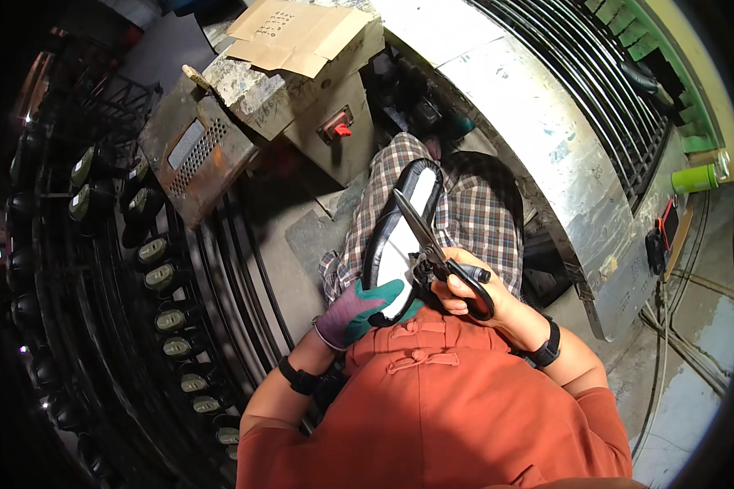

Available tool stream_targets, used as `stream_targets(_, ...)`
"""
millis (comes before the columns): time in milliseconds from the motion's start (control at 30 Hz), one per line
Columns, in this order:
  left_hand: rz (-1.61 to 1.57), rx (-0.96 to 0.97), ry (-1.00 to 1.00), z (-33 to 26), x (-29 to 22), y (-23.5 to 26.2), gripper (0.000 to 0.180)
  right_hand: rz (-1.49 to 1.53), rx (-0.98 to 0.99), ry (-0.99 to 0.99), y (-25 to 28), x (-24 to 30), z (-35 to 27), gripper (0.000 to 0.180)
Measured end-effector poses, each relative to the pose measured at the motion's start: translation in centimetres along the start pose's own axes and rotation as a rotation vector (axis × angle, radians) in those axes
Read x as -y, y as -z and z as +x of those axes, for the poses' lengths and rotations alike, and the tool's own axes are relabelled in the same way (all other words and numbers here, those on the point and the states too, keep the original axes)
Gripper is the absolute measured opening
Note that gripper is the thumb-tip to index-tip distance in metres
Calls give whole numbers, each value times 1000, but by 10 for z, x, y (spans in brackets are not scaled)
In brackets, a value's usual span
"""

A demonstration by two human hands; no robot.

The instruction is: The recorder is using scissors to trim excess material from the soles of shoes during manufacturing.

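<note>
A black shoe (390, 254) lies lengthwise over my lap, its white underside facing up and its black edge rolled round it. My left hand (352, 314), in a purple and green glove, grips the near end with the thumb on the white surface. In my bare right hand (475, 287) is a pair of black scissors (413, 217), fingers through the handle loops. The blades lie over the shoe, tips toward its far end, and look closed or nearly so. Whether they touch the shoe I cannot tell.
A rack (253, 269) with rows of black shoes stands at the left. Ahead is a worn metal machine box with a red switch (342, 130) and flattened cardboard (298, 37) on top. A metal bench with a barred conveyor (579, 81) curves along the right; cables (665, 359) run on the floor.
</note>
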State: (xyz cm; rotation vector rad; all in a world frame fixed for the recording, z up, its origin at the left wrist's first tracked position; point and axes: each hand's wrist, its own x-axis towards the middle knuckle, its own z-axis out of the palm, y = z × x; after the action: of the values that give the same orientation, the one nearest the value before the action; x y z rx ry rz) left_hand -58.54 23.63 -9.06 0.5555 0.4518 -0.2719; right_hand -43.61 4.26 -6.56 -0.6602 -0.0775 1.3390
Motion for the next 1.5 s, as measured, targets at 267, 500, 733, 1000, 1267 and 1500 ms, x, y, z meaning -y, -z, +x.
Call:
stream_targets(267,35,-12,26,-2,-5,0,51,-42,-41,-24,3,-3,-9,45)
stream_targets(500,53,-29,5,2,2,5,55,-88,-83,-77,-2,4,-13,46)
stream_targets(733,-30,120,14,-3,-4,3,72,-1677,-191,484,-17,42,-26,45)
stream_targets(1000,-115,163,43,-4,-6,10,79,-2276,-86,423,-20,51,-37,56)
stream_targets(1267,-99,123,4,-3,-3,7,75,-1296,-191,-65,-9,35,-12,46)
stream_targets(1500,-81,206,-26,-6,3,18,70,-2135,-58,378,-27,42,-31,49)
